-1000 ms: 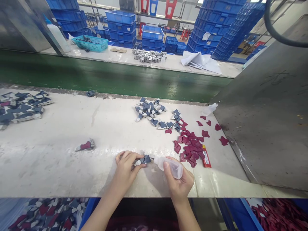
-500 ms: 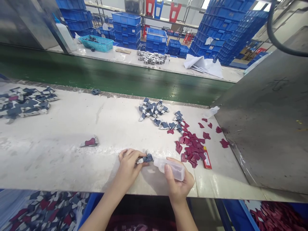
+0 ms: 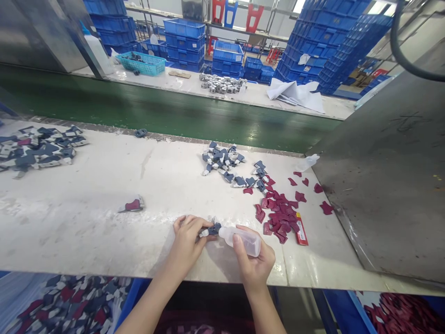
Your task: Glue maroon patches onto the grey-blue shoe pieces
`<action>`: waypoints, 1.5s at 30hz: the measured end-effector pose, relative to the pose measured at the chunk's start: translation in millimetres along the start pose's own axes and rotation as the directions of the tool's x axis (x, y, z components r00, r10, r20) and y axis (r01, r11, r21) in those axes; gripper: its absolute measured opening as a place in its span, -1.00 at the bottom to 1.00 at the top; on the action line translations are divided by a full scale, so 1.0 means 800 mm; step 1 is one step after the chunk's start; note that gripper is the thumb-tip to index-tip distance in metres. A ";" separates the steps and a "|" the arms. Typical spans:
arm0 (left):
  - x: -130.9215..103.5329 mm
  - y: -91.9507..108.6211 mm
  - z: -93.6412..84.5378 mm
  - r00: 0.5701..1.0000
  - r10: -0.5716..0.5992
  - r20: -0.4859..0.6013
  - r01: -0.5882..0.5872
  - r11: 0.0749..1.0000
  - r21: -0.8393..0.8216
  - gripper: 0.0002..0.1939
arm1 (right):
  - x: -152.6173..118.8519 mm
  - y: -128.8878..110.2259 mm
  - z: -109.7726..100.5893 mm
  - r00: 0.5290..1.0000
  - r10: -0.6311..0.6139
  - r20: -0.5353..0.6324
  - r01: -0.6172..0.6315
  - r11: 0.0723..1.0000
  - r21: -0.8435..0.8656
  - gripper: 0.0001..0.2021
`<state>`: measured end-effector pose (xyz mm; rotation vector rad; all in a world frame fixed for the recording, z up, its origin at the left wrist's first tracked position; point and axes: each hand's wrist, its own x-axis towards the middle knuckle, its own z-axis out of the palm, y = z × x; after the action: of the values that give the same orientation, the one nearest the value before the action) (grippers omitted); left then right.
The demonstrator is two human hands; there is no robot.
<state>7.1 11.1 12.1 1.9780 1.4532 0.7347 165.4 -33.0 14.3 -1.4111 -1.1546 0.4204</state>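
My left hand pinches a small dark blue and white piece just above the worktable's surface. Wrapped in my right hand is a translucent squeeze bottle, lying nearly level with its nozzle end at the piece's right side. Beyond both hands sits a pile of blue and white pieces. Dark red pieces are heaped to the right, beside a red packet with a yellow end. One piece with a red top lies alone at the left.
A larger pile of pieces is at the far left of the worktable. A metal panel stands at the right, near another translucent bottle. Behind the green strip, a shelf holds a turquoise basket and grey parts.
The bottle in my right hand has shifted slightly left, its nozzle end closer against the piece. The view has moved slightly. My left hand keeps its hold.
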 end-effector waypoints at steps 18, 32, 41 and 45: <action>-0.001 -0.002 0.002 1.000 -0.002 0.004 0.002 1.000 0.025 -0.93 | 0.010 0.001 -0.022 0.945 -0.314 0.089 0.321 0.944 -0.082 -0.89; -0.001 -0.001 0.000 1.000 0.002 0.002 -0.002 0.999 0.045 -0.90 | 0.016 0.019 -0.025 0.987 0.101 -0.124 -0.097 0.995 0.032 -0.76; 0.001 -0.012 0.000 0.989 0.133 -0.066 -0.128 0.989 0.069 -0.89 | 0.060 0.021 0.028 0.974 0.115 0.194 -0.110 0.993 -0.039 -0.58; 0.002 -0.015 0.000 0.983 0.164 -0.077 -0.159 0.985 0.072 -0.87 | 0.058 0.029 0.015 0.967 0.095 0.238 -0.059 0.986 -0.156 -0.52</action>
<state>-0.4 15.4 3.3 2.1583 1.3909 0.8578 184.8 15.9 8.1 -1.5693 -1.3552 0.5869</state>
